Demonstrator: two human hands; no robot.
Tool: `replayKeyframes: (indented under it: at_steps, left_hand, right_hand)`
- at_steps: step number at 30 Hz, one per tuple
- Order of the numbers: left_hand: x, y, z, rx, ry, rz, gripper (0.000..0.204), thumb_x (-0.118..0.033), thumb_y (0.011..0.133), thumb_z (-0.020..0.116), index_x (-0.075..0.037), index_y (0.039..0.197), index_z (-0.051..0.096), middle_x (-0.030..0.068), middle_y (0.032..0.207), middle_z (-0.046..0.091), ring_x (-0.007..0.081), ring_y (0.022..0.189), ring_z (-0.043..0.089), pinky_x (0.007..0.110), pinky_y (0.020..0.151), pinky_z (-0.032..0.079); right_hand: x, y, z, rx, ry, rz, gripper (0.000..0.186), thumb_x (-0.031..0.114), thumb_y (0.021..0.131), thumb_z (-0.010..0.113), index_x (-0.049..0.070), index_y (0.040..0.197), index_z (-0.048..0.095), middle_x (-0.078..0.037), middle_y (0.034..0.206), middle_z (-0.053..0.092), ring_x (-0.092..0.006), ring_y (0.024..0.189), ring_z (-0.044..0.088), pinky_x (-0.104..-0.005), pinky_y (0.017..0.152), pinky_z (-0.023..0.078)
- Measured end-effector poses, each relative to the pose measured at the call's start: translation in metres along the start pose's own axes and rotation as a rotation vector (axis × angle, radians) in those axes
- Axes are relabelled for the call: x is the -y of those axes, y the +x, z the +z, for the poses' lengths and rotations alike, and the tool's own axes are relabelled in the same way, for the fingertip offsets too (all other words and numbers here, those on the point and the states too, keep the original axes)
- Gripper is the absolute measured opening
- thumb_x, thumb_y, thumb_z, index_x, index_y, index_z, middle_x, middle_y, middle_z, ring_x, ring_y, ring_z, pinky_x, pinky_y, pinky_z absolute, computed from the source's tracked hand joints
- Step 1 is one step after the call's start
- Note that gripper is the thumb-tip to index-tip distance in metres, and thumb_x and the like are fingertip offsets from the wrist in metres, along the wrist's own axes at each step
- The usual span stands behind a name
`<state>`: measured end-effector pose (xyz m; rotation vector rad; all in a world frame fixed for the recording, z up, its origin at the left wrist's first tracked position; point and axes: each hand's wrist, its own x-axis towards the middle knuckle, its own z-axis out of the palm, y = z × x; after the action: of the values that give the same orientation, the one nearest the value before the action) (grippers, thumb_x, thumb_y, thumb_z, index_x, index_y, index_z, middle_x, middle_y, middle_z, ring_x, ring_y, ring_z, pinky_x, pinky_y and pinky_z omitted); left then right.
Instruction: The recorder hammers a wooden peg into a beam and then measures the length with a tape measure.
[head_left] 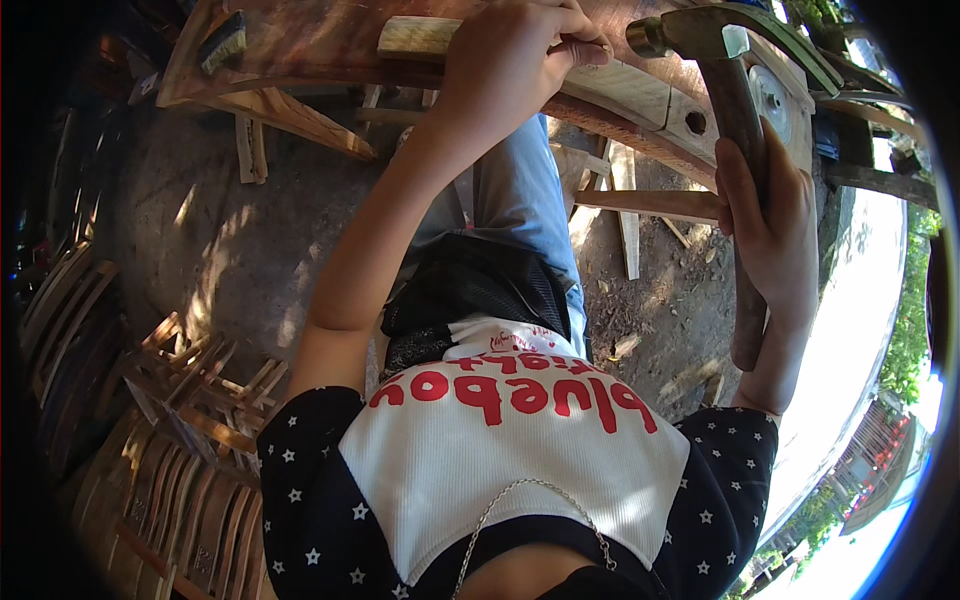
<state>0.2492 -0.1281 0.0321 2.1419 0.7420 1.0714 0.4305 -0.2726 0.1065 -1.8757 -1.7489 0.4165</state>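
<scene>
Closest to the camera there's a thin chain (pixel 535 482) hanging over a white shirt (pixel 510 440) with black star-print sleeves and red lettering, then some blue jeans (pixel 530 195) past that. The right hand (pixel 768 225) is wrapped around the handle of a claw hammer (pixel 742 130), so the hammer runs right through its grip: the butt end sticks out back along the forearm, and the head is up past the fingers. The hammer's striking face is just to the right of the left hand's (pixel 525 50) fingertips, with a small gap showing. That left hand is curled with thumb and fingers bunched up over a pale wooden strip (pixel 630 92); can't tell if it's got something tiny pinched in there, or how tight the fingers are. The strip lies along the near edge of a reddish wooden surface (pixel 310 40), sticking out on both sides of the left hand, and there's a dark round hole toward its right end. Right of that is a pale round disc (pixel 770 102), and over on the surface's left end there's a paintbrush (pixel 222 45). Lower down, wood offcuts (pixel 625 215) sit on the dirt floor (pixel 640 320), with curved wooden slats (pixel 195 510) stacked off to the left. Way out on the right is some greenery (pixel 905 320).
</scene>
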Motion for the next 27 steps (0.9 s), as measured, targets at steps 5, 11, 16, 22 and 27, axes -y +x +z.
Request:
replayKeyframes:
  at_steps: [5, 11, 16, 22, 27]
  left_hand:
    - [0.0, 0.0, 0.001, -0.001, -0.037, -0.015, 0.009, -0.003, 0.078, 0.072, 0.002, 0.082, 0.066, 0.0103, 0.079, 0.06, 0.0285, 0.073, 0.062, 0.036, 0.065, 0.046]
    - [0.003, 0.001, 0.002, -0.014, 0.001, 0.022, 0.008, 0.0, 0.077, 0.071, 0.001, 0.084, 0.067, 0.0102, 0.079, 0.06, 0.0283, 0.073, 0.062, 0.036, 0.065, 0.046]
    - [-0.002, 0.0, -0.002, 0.02, -0.007, -0.049, 0.01, 0.002, 0.074, 0.072, 0.0, 0.083, 0.068, 0.0104, 0.078, 0.06, 0.0286, 0.074, 0.062, 0.035, 0.066, 0.046]
    - [0.001, 0.0, -0.001, 0.008, -0.034, 0.013, 0.009, 0.001, 0.074, 0.073, 0.001, 0.081, 0.068, 0.01, 0.077, 0.06, 0.0266, 0.074, 0.063, 0.035, 0.065, 0.047]
    - [0.001, 0.0, 0.002, 0.014, -0.006, -0.03, 0.012, 0.001, 0.072, 0.074, 0.001, 0.082, 0.069, 0.01, 0.078, 0.061, 0.0261, 0.073, 0.063, 0.034, 0.064, 0.047]
  right_hand:
    - [0.007, 0.0, -0.004, -0.002, 0.015, 0.027, 0.018, 0.016, 0.094, 0.058, -0.002, 0.092, 0.055, -0.013, 0.057, 0.052, -0.0235, 0.047, 0.052, -0.0377, 0.049, 0.037]
    - [0.001, -0.001, 0.004, 0.013, -0.071, -0.079, 0.017, 0.015, 0.094, 0.059, -0.002, 0.095, 0.057, -0.013, 0.059, 0.056, -0.0243, 0.049, 0.057, -0.0375, 0.049, 0.039]
    - [0.011, 0.0, -0.005, 0.037, -0.057, 0.036, 0.018, 0.015, 0.094, 0.059, -0.003, 0.097, 0.057, -0.015, 0.061, 0.058, -0.0264, 0.05, 0.059, -0.0389, 0.049, 0.04]
    - [0.01, 0.002, -0.004, 0.012, -0.07, -0.095, 0.017, 0.013, 0.093, 0.059, -0.003, 0.091, 0.055, -0.016, 0.061, 0.056, -0.0308, 0.052, 0.058, -0.0405, 0.051, 0.04]
    - [0.002, 0.003, 0.002, 0.076, -0.172, -0.2, 0.017, 0.013, 0.093, 0.059, -0.002, 0.09, 0.054, -0.014, 0.058, 0.054, -0.0266, 0.048, 0.056, -0.0387, 0.048, 0.038]
